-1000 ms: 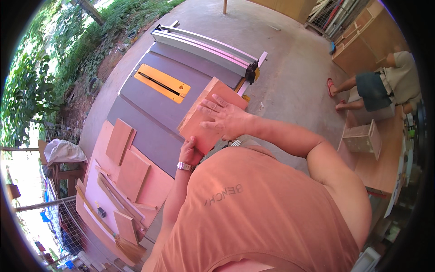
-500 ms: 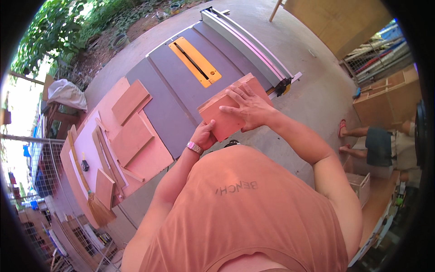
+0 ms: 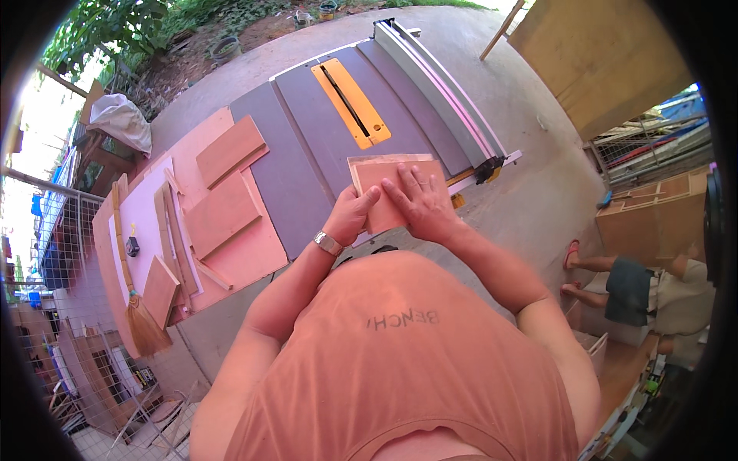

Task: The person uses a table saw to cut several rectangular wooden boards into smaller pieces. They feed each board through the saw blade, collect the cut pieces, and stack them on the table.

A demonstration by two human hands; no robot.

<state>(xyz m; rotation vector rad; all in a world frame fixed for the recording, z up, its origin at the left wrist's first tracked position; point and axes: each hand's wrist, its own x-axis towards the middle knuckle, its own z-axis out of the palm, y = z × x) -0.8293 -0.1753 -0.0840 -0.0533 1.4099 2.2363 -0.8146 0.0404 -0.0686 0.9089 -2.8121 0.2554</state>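
Observation:
Over the near edge of the table saw (image 3: 307,165) I have a small stack of reddish-brown wooden boards (image 3: 388,218), with the top one slightly out of line with the one beneath. At the stack's left edge my left hand (image 3: 350,217) is closed on it, thumb across the upper face, a metal watch on the wrist. My right hand (image 3: 423,206) lies flat on the top board, fingers stretched and spread. The undersides of the boards, and the left fingertips below them, are hidden.
Left of the saw, a side table (image 3: 265,230) bears flat wooden boards (image 3: 223,219), thin strips, a small dark tool (image 3: 133,244) and a straw broom (image 3: 146,326). The rip fence (image 3: 446,96) runs along the saw's right side. Another person (image 3: 638,296) is at right, by a wooden cabinet (image 3: 646,223).
The boards have tipped and come slightly nearer my body, and their edges now sit less evenly. My right hand has moved with them, still flat on top; the left keeps its grip.

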